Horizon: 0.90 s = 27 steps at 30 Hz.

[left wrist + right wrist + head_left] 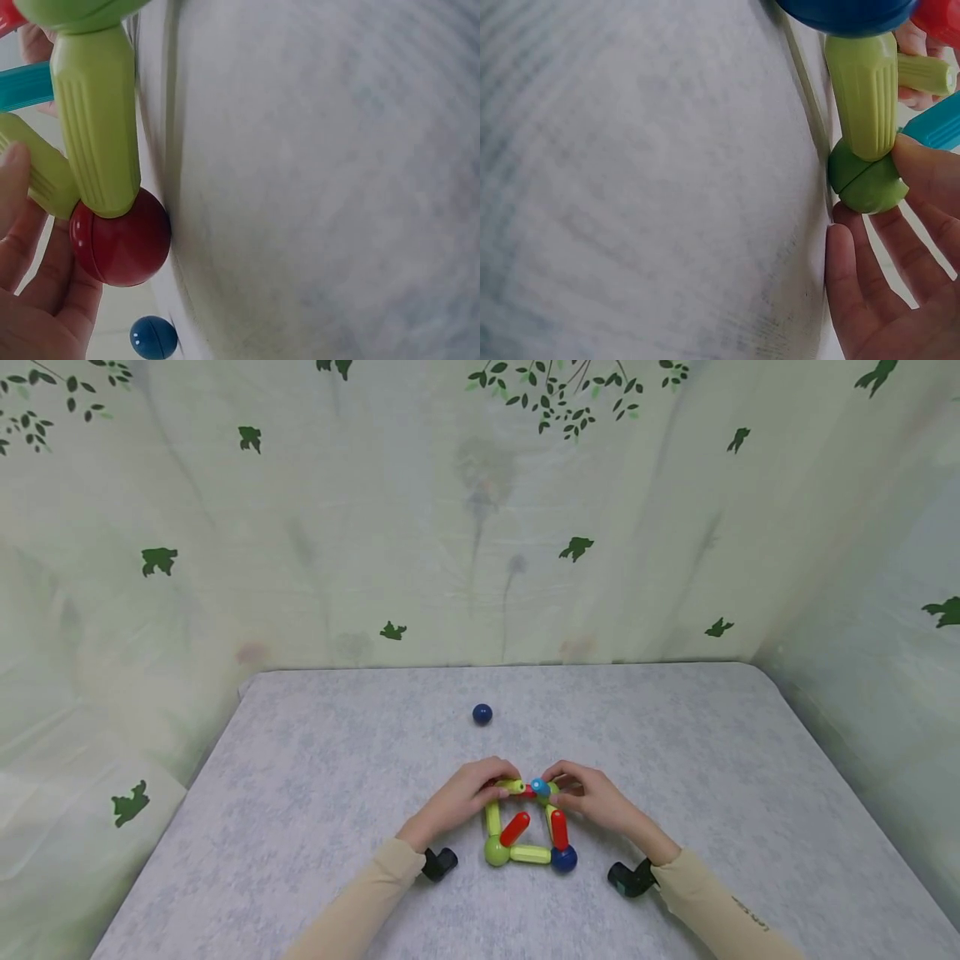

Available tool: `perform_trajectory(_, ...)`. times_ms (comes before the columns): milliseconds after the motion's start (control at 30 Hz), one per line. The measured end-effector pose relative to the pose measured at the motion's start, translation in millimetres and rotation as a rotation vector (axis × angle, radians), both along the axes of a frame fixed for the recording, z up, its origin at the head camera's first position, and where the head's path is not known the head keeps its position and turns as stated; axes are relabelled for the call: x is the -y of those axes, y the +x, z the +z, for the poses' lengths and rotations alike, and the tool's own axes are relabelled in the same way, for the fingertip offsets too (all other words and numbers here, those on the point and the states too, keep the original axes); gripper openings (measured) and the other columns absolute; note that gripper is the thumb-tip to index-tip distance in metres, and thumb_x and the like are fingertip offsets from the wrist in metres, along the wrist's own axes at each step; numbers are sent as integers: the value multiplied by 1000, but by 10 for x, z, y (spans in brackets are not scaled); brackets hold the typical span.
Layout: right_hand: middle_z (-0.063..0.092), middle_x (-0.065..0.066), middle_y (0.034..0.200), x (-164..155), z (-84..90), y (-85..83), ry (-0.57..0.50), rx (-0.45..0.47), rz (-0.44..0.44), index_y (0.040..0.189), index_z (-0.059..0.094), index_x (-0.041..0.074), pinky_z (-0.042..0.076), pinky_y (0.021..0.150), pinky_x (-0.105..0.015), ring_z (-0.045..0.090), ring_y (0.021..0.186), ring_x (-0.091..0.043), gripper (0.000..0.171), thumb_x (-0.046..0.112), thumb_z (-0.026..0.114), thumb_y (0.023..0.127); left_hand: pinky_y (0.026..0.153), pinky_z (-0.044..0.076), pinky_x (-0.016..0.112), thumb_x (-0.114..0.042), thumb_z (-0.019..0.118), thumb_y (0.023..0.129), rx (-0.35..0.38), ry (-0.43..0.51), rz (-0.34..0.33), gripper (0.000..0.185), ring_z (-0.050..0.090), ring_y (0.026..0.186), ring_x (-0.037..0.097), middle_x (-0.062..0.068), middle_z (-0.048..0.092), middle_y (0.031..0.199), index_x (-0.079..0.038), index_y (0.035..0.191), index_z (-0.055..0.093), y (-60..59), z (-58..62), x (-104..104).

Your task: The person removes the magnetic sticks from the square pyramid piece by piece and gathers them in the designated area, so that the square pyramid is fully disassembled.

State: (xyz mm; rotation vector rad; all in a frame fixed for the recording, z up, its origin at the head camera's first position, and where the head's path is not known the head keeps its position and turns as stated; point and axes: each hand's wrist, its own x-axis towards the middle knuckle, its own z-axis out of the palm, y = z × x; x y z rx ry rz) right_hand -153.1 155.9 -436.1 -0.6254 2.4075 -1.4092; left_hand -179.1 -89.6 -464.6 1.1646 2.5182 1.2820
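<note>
A toy frame (pixel 528 827) of green and red rods joined by balls stands on the grey table (pixel 315 793). Its near corners are a green ball (pixel 497 852) and a dark blue ball (pixel 564 858); a light blue piece (pixel 539 786) sits on top. My left hand (pixel 491 783) grips the far left corner, with fingers (pixel 34 292) round a red ball (pixel 120 238) and a green rod (pixel 96 127). My right hand (pixel 561 787) pinches the far right corner, its fingers (pixel 922 169) on a green ball (pixel 866 180) below a green rod (pixel 862 94).
A loose dark blue ball (pixel 482 714) lies beyond the frame, towards the back of the table; it also shows as the blue ball (pixel 154 337) past my left fingers. Leaf-printed cloth (pixel 480 527) hangs behind and at both sides of the table.
</note>
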Motion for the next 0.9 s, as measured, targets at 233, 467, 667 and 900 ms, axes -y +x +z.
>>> perform_trajectory(233, 62, -13, 110, 9, 6, 1, 4, 2, -12, 107, 61, 3, 47, 89, -49, 57, 106, -37, 17, -1, 60, 91, 87, 47, 30, -10, 57, 96, 0, 38, 60, 17, 55, 97, 12, -2, 61, 108, -10, 112, 61, -31, -35, -11)
perform_trajectory(467, 62, -13, 111, 14, 3, -2, 0, 9, -8, 108, 61, 2, 47, 90, -49, 56, 106, -36, 18, -2, 59, 91, 88, 49, 32, -12, 59, 95, -27, 69, 90, 19, 57, 102, 12, -2, 62, 110, -10, 113, 63, -54, -20, -5)
perform_trajectory(667, 62, -13, 110, 17, 19, 4, 0, 13, -12, 108, 61, 2, 47, 90, -49, 56, 106, -37, 18, -2, 60, 90, 85, 49, 31, -12, 67, 90, 28, 86, 159, 21, 58, 100, 8, -8, 64, 108, -15, 111, 67, -56, -15, 62)
perform_trajectory(900, 62, -12, 110, 20, 31, 15, 0, 17, -21, 107, 61, 3, 47, 90, -49, 56, 106, -36, 18, -2, 60, 90, 83, 49, 32, -6, 69, 88, 99, 89, 249, 24, 58, 97, 10, -7, 65, 107, -14, 110, 68, -102, 3, 266)
